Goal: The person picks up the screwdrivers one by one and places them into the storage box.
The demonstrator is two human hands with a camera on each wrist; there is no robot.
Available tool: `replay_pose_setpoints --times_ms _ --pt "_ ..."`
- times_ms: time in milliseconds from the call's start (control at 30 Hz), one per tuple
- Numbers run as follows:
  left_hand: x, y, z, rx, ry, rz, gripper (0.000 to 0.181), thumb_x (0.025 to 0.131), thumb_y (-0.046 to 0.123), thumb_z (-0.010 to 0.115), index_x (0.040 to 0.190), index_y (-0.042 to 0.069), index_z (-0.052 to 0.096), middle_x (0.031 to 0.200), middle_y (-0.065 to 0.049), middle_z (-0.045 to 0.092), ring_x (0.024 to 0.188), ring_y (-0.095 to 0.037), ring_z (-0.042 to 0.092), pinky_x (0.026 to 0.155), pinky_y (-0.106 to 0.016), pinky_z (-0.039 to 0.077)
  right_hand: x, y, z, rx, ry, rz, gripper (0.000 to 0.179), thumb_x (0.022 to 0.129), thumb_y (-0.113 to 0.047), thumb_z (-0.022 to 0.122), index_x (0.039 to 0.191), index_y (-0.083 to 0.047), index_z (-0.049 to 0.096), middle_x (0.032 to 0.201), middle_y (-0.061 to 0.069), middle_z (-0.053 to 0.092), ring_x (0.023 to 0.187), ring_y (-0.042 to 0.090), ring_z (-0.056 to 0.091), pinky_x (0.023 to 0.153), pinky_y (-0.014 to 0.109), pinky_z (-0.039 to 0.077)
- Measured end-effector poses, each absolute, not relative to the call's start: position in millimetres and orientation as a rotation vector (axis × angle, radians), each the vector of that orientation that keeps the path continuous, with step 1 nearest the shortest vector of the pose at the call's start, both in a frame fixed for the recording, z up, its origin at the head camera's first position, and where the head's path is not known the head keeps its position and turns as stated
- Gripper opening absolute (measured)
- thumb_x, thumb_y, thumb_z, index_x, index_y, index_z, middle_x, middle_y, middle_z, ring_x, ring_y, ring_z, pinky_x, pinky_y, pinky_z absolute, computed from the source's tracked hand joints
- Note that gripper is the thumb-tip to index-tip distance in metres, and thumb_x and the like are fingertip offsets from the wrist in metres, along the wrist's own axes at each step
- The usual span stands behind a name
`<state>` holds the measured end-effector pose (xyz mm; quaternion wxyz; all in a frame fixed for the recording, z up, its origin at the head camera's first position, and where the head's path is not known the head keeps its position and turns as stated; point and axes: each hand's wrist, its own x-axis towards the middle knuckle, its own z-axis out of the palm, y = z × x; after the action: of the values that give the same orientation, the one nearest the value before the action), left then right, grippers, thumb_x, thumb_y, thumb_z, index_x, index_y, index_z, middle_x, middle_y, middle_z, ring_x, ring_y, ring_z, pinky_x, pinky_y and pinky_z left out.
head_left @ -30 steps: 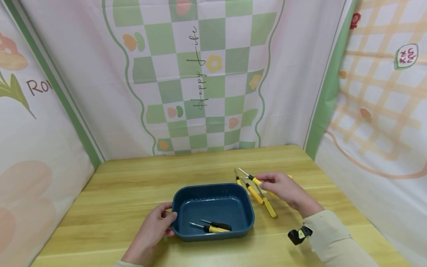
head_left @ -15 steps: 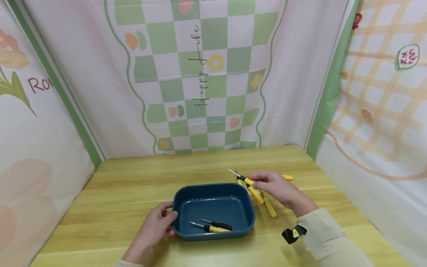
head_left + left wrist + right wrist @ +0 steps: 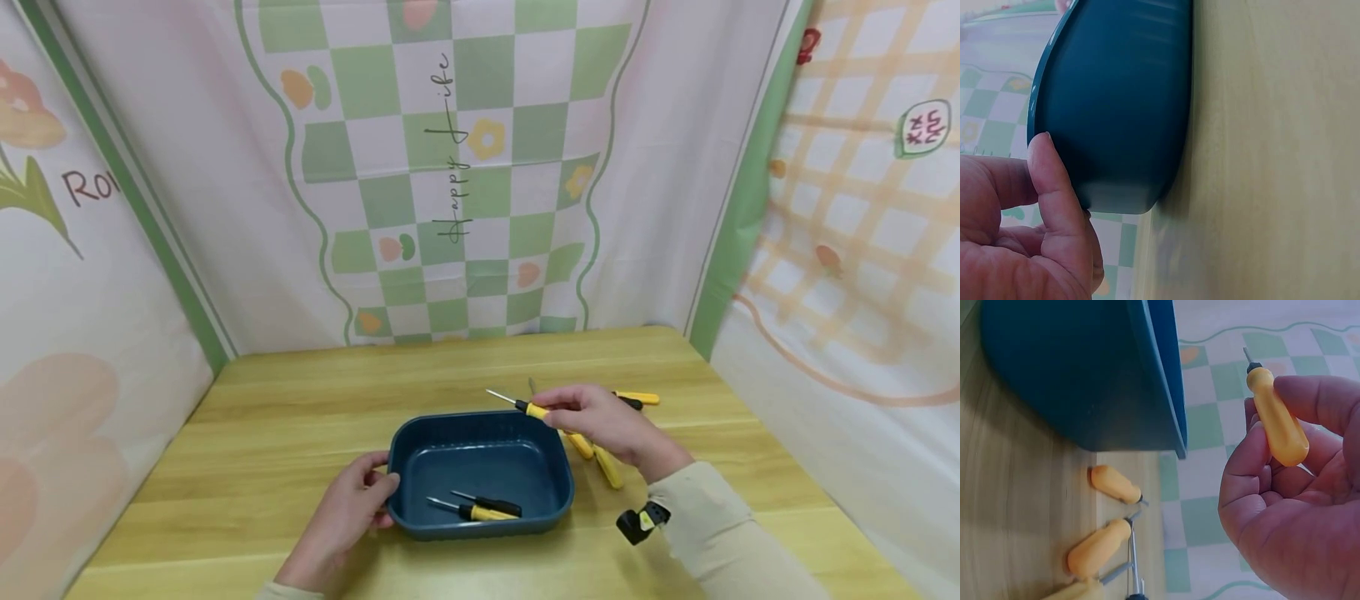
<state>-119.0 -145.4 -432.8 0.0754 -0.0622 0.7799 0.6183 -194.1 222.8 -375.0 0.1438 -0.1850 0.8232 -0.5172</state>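
A dark blue rectangular tray [image 3: 472,467] with deep walls sits at the front middle of the table. My left hand [image 3: 348,504] pinches its left rim between thumb and fingers. Held by its handle in my right hand [image 3: 603,427] is a yellow screwdriver [image 3: 1277,422], close to the tray's back right corner, its metal shaft pointing left and away from me. Inside the tray, near the front wall, lie a yellow-and-black screwdriver [image 3: 487,515] and a black screwdriver [image 3: 501,507].
Several more screwdrivers lie right of the tray, among them a yellow one [image 3: 607,468] and another yellow one [image 3: 580,446] partly under my right hand in the head view. Farther back is a yellow handle [image 3: 639,398]. Patterned curtains [image 3: 465,192] enclose the wooden table [image 3: 315,400].
My right hand has moved left with the yellow screwdriver, from over the pile to the tray's back right corner. My left hand and the tray have stayed put.
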Motion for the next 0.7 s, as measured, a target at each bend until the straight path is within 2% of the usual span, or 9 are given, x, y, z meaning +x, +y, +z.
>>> replay_pose_setpoints --times_ms 300,467,700 --pt "-117.7 -145.7 -432.2 -0.18 2.325 1.866 0.045 0.103 0.012 0.061 0.146 0.0 0.053 0.103 -0.013 0.055 0.072 -0.021 0.061 0.056 -0.027 0.056 -193.0 205.7 -375.4 -0.565 2.413 -1.396 0.036 0.104 -0.023 0.065 0.136 -0.008 0.068 0.136 0.011 0.066 0.119 0.023 0.063 0.102 0.042 0.056" --pt "-116.8 -146.3 -431.8 -0.176 2.326 1.865 0.045 0.103 0.012 0.061 0.146 0.0 0.053 0.104 -0.013 0.055 0.072 -0.021 0.061 0.056 -0.026 0.056 -190.5 197.0 -374.3 -0.611 2.409 -1.349 0.036 0.103 -0.023 0.065 0.135 -0.006 0.068 0.131 0.011 0.069 0.114 0.022 0.066 0.1 0.041 0.058" --pt "-116.7 -147.4 -432.9 -0.176 2.322 1.865 0.046 0.104 0.013 0.061 0.147 0.001 0.053 0.104 -0.013 0.055 0.072 -0.021 0.061 0.056 -0.027 0.056 -188.5 188.8 -377.6 -0.667 2.385 -1.315 0.035 0.104 -0.022 0.064 0.134 -0.005 0.069 0.135 0.012 0.067 0.118 0.023 0.066 0.103 0.045 0.056"
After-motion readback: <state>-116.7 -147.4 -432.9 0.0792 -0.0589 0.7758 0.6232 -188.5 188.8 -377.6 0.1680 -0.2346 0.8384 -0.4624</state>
